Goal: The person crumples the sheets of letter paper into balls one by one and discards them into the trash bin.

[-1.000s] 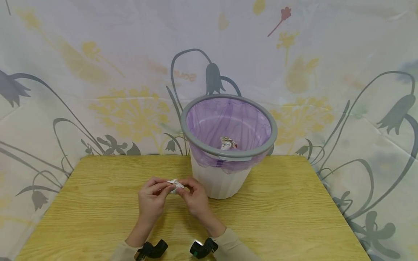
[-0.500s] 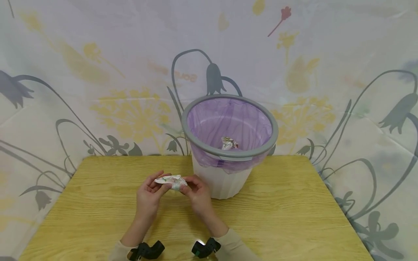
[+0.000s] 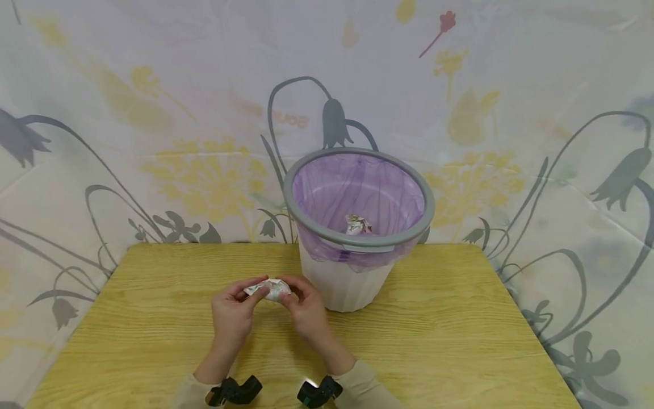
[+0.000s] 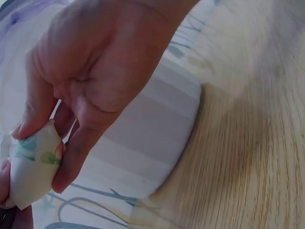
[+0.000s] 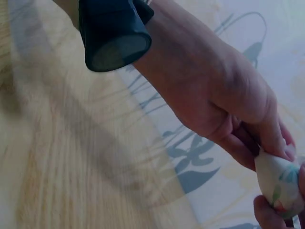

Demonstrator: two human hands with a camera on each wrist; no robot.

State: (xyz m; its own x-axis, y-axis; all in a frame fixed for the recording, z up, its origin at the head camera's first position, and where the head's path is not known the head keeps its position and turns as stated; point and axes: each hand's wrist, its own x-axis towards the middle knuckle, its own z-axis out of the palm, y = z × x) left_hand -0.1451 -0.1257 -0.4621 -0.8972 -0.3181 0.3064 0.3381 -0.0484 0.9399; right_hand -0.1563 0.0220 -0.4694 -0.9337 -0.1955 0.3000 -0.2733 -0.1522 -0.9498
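A crumpled piece of white patterned paper [image 3: 272, 289] is held between both hands above the table, left of the bin. My left hand [image 3: 232, 312] pinches its left end between thumb and fingers; my right hand [image 3: 309, 312] pinches the right end. In the left wrist view, green and red prints show on the paper [image 4: 35, 164], and the right hand [image 4: 95, 62] grips it with curled fingers. From the right wrist, the left hand [image 5: 214, 90] appears with its fingertips on the same paper [image 5: 279, 183]. Part of the paper is hidden by fingers.
Just beyond the right hand stands a white bin [image 3: 342, 287] with a grey rim [image 3: 426, 199] and purple liner [image 3: 327, 176]. Another crumpled paper [image 3: 357, 225] lies inside it. The wooden table [image 3: 460, 341] meets a flower-printed cloth [image 3: 204, 85] behind.
The paper turned and spread wider between the hands half a second ago, and now looks slightly more compact. The left fingers have shifted along it. The bin has stayed in place.
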